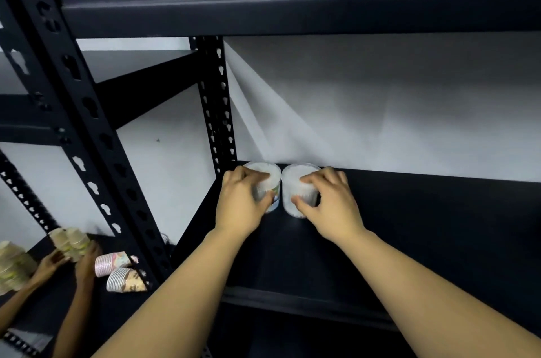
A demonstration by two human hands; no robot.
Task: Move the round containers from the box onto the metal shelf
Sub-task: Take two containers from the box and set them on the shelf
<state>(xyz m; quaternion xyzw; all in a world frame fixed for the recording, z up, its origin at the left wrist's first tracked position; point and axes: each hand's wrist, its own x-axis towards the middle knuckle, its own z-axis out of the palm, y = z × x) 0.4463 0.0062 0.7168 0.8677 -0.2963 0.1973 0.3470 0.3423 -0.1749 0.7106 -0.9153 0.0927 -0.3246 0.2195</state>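
I grip one container in each hand. My left hand (241, 202) curls around a round, clear plastic container with white contents and a coloured label (265, 186); my right hand (325, 199) curls around a second round, clear plastic container with white contents (295, 190). Both containers stand upright, side by side and nearly touching, at the rear left corner of the black metal shelf (424, 226), close to the perforated black upright post (216, 105) and the white backing sheet (366, 111).

Progress assessment: both containers appear to rest on the shelf surface, so placement of this pair is nearly complete. Release is not yet done. No other round containers are visible on this shelf level, so this is judged an early pair. The box is out of view; the remaining quantity cannot be determined.

On the adjacent shelf to the left, another person's hands (70, 261) handle stacked paper cups (70, 242).
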